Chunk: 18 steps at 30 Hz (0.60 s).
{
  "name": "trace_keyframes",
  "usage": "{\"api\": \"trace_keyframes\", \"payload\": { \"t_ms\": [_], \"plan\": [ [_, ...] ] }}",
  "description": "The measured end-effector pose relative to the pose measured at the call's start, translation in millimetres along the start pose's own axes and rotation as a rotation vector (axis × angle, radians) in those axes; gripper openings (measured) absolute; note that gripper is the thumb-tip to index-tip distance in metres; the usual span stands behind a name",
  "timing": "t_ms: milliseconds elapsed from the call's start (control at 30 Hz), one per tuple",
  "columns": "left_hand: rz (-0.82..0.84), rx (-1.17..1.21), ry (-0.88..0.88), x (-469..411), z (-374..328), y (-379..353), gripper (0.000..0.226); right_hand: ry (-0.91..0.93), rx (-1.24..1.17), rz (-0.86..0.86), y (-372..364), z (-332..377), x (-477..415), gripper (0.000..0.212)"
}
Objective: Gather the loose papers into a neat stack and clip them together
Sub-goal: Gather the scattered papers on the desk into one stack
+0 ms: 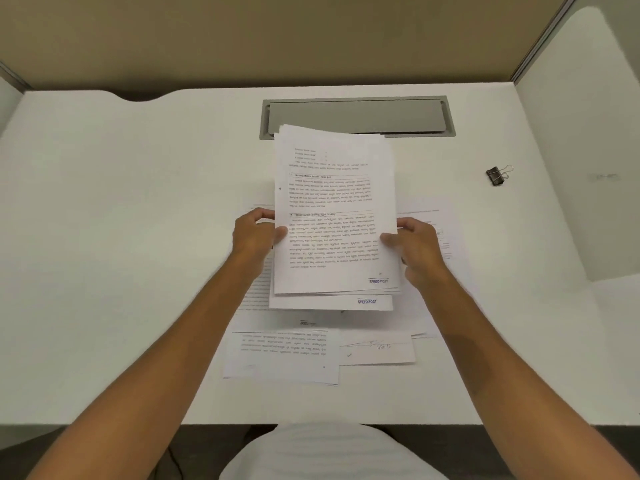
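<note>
A stack of printed papers (334, 202) is held up over the white desk, its sheets slightly fanned at the top and bottom edges. My left hand (254, 235) grips its left edge and my right hand (414, 244) grips its right edge, thumbs on the top sheet. Several loose papers (280, 353) still lie spread on the desk beneath and in front of the held stack, some turned the other way. A black binder clip (497, 175) with silver handles lies alone on the desk far to the right, apart from both hands.
A grey cable hatch (356, 116) is set into the white desk (121, 202) behind the papers. A beige partition (277, 36) closes the back and a white panel (588, 150) closes the right side. The desk's front edge runs near my body.
</note>
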<state>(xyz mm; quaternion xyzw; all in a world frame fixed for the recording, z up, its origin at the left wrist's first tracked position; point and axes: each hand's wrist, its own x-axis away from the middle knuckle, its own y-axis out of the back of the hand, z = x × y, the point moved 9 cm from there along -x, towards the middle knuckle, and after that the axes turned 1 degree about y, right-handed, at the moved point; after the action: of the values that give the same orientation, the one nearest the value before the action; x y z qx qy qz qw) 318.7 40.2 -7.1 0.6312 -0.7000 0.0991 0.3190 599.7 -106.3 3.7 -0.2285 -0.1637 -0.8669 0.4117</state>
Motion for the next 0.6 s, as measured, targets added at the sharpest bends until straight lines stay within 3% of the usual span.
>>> {"api": "trace_keyframes", "payload": {
  "t_ms": [233, 600],
  "plan": [
    [-0.108, -0.114, 0.056, 15, 56, 68, 0.023, -0.062, 0.145, 0.084, -55, -52, 37, 0.013],
    [-0.217, -0.324, -0.059, 25, 74, 92, 0.021, -0.081, 0.373, -0.062, -78, -84, 54, 0.01]
  ]
}}
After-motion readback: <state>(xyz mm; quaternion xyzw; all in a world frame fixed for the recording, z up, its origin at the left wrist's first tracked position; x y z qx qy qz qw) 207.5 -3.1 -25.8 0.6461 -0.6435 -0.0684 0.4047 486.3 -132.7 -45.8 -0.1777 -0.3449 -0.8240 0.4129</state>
